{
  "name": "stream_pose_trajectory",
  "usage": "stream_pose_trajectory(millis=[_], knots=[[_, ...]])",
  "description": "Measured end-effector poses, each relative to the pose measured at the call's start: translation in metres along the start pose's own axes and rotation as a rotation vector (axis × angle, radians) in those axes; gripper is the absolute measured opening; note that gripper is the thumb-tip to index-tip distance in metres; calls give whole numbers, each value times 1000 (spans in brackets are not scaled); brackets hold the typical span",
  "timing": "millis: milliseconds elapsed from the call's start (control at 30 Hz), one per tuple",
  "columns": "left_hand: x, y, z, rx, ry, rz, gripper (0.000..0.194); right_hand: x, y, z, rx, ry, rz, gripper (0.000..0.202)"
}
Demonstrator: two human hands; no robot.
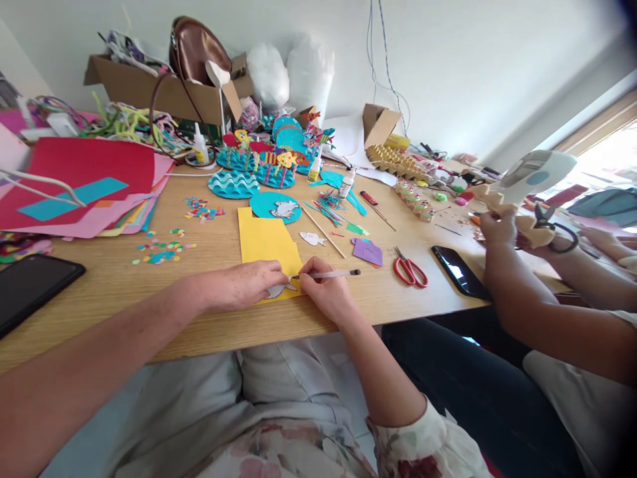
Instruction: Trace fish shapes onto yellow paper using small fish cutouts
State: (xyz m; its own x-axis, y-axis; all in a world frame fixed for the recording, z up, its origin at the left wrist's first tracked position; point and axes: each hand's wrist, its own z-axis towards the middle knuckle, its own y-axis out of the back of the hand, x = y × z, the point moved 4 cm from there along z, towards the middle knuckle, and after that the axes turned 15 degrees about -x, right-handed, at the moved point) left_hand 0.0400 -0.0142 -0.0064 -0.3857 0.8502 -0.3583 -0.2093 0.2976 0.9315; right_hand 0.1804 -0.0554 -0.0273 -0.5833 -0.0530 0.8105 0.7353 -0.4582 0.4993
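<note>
My left hand (pixel 251 282) lies on a yellow sheet of paper (pixel 266 240) near the table's front edge, its fingers stretched out and pressing on a grey-white fish-shaped cutout (pixel 276 291), which they partly cover. In my right hand (pixel 323 289) is a pen (pixel 338 273), its tip touching the yellow sheet beside the cutout. A white paper fish (pixel 312 238) and a wooden stick (pixel 323 232) lie beyond my right hand. Purple paper pieces (pixel 367 251) and red-handled scissors (pixel 410 269) rest to the right. Behind the yellow sheet is a blue disc (pixel 276 206) bearing another cutout.
Decorated blue sea-scene crafts (pixel 269 159) and glue bottles (pixel 345 184) stand farther back. Stacked coloured sheets (pixel 94 176) and a dark phone (pixel 40 285) are at left. Another phone (pixel 460 271) lies at right, near a co-worker's hands (pixel 500 229) with black-handled scissors (pixel 545 226) and tan card.
</note>
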Motion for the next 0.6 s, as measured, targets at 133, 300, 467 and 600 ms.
stream_pose_trajectory(millis=[133,300,467,600], knots=[[-1,1,-1,7,5,1,35,0,-1,0,-10,7,-6,6],[0,0,0,4,8,13,35,0,-2,1,-28,17,-2,5],[2,-3,1,5,5,1,35,1,-3,1,-34,33,-5,6],[3,-4,0,-4,-3,5,36,2,-2,2,-32,39,-12,6]])
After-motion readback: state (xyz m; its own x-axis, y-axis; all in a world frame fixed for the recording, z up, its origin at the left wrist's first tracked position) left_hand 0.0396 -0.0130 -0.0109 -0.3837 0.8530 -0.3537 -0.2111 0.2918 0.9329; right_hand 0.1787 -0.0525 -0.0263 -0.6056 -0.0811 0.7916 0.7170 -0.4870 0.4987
